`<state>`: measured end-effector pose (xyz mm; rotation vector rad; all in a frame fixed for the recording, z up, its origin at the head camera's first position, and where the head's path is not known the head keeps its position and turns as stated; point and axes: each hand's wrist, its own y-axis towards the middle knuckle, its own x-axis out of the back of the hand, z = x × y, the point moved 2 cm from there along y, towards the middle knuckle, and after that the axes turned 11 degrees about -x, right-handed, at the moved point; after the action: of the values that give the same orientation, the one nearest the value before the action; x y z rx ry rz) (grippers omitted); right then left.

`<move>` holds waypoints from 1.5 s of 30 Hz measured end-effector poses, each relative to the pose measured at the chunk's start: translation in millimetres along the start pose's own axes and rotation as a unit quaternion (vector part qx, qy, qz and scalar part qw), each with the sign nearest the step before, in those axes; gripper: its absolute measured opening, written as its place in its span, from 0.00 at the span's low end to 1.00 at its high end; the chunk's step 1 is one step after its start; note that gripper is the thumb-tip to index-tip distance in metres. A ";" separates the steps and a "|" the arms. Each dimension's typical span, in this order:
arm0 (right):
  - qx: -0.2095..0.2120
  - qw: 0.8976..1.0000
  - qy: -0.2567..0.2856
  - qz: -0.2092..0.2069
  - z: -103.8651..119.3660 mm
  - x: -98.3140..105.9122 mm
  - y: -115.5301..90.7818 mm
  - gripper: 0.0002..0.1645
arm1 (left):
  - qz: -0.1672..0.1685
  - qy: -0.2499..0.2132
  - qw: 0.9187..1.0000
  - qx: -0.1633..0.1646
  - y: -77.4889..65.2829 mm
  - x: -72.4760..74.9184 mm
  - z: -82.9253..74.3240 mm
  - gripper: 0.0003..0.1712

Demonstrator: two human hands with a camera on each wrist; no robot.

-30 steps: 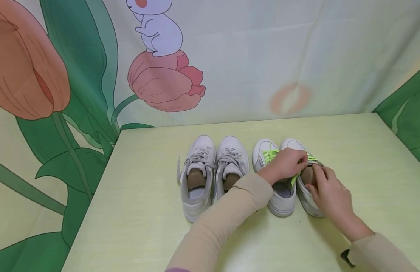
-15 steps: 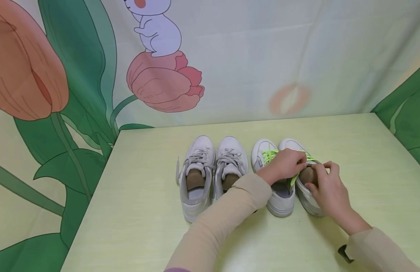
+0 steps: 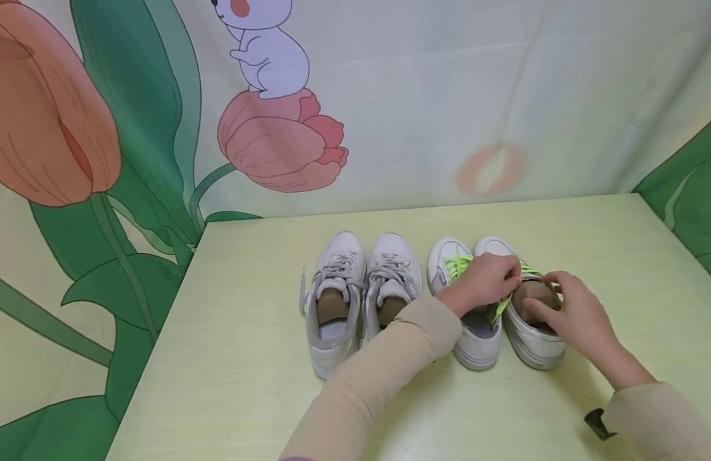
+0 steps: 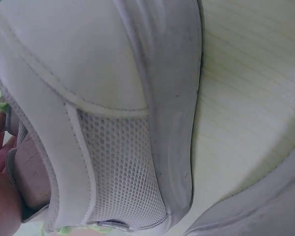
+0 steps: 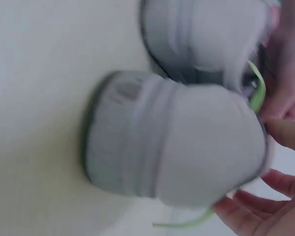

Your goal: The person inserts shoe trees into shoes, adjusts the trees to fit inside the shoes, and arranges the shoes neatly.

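Observation:
Two white sneakers with neon green laces stand side by side, toes away from me: the left sneaker (image 3: pixel 476 349) and the right sneaker (image 3: pixel 536 346). My left hand (image 3: pixel 489 278) reaches over the left one and pinches the tongue at the top of the right sneaker's laces; its fingertips are partly hidden. Brown lining (image 3: pixel 530 299) shows in that shoe's opening. My right hand (image 3: pixel 580 314) is at the same opening, thumb and fingers spread across it. In the right wrist view, the fingers (image 5: pixel 238 214) lie near the collar of the blurred sneaker (image 5: pixel 206 142).
Left of these stand two more white sneakers with grey laces, the outer sneaker (image 3: pixel 335 349) and the inner sneaker (image 3: pixel 392 256); my left sleeve (image 3: pixel 384 378) partly covers the inner one. The pale yellow-green table (image 3: pixel 228 358) meets a printed cloth backdrop (image 3: pixel 401 128).
My right hand has shifted to the right and spread its thumb from its fingers, so more of the right sneaker's heel and lining shows. My left hand has stayed at the tongue.

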<state>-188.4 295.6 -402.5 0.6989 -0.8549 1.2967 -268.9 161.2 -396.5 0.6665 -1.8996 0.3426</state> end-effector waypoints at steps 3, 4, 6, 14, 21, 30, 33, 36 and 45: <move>-0.016 0.999 0.034 0.015 -6.2 9.7 7.7 0.31 | -0.009 0.000 1.000 0.004 0.2 0.2 0.1 0.06; -0.022 0.999 0.040 0.020 -7.5 12.4 10.7 0.31 | -0.011 0.000 1.000 0.005 0.3 0.2 0.4 0.06; -0.028 0.998 0.043 0.030 -9.0 17.1 17.4 0.31 | -0.014 0.000 1.000 0.007 0.7 0.1 0.8 0.06; -0.038 0.992 0.002 0.118 -8.9 25.2 44.3 0.37 | -0.014 -0.001 1.000 0.002 0.9 -3.2 2.3 0.06; -0.001 0.993 -0.040 0.115 -12.8 24.2 51.6 0.38 | -0.015 0.006 1.000 0.002 1.4 -5.0 0.7 0.07; 0.117 0.981 -0.139 0.061 1.8 25.9 49.6 0.13 | -0.011 0.015 1.000 0.006 2.6 -4.5 0.6 0.07; 0.102 0.978 -0.159 0.085 0.5 26.8 51.0 0.13 | -0.011 0.019 1.000 0.004 2.0 -4.1 0.3 0.07; 0.091 0.976 -0.167 0.104 -6.7 24.8 50.0 0.13 | -0.014 0.023 1.000 0.000 1.1 -4.0 -0.3 0.07; 0.080 0.991 -0.066 0.087 -27.3 23.9 29.5 0.17 | -0.023 0.028 0.999 -0.012 0.4 -4.5 0.9 0.08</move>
<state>-212.2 335.5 -397.2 0.8590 -0.9419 1.5013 -268.6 162.4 -401.0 0.6772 -1.8295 0.3051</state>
